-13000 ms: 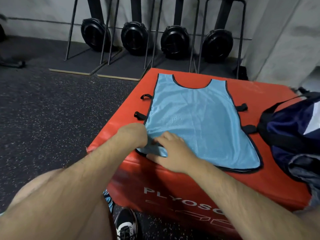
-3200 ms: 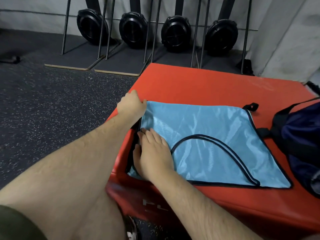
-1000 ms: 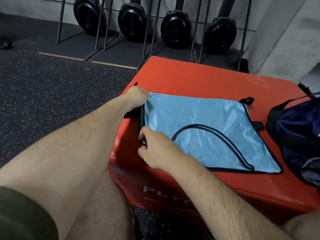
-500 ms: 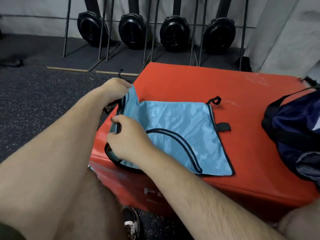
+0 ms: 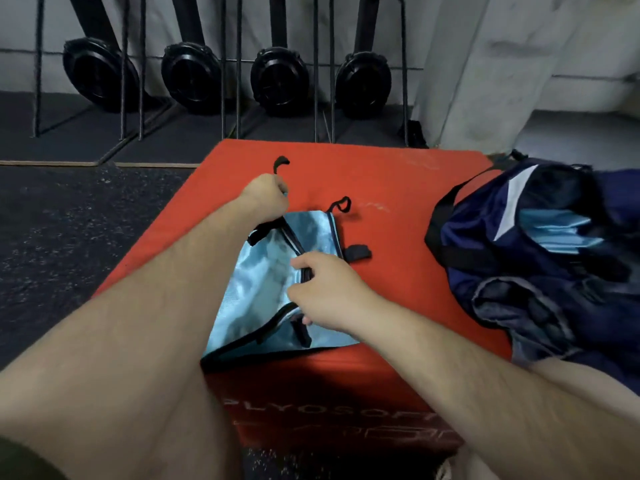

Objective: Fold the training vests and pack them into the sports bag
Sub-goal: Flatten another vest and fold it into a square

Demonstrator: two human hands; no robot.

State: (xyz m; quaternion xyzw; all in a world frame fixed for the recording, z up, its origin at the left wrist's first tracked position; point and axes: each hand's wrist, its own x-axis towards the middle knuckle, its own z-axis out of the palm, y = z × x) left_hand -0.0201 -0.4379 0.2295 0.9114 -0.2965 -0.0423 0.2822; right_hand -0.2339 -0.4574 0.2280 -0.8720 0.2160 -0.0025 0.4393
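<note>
The left hand (image 5: pixel 266 199) is curled into a fist round the far left corner of the light blue training vest (image 5: pixel 263 282) and lifts it off the surface; a black strap loop (image 5: pixel 281 163) sticks up from the top of the fist. The right hand (image 5: pixel 329 292) sits nearer, its thumb and fingers pinching the vest's black-trimmed edge where the cloth is doubled over. The vest lies partly folded on the near left part of the red plyo box (image 5: pixel 398 188), its near edge reaching the box's near rim. Two more black straps (image 5: pixel 358 252) stick out from the vest's right side and rest on the red top. On the right end of the box sits the navy sports bag (image 5: pixel 502 244), open, with folded light blue cloth (image 5: pixel 557 230) showing inside. White lettering (image 5: pixel 329 410) runs across the box's near face. To the left is dark speckled floor (image 5: pixel 62 237); at the far wall stand four round black machines (image 5: pixel 277 81) on metal frames
</note>
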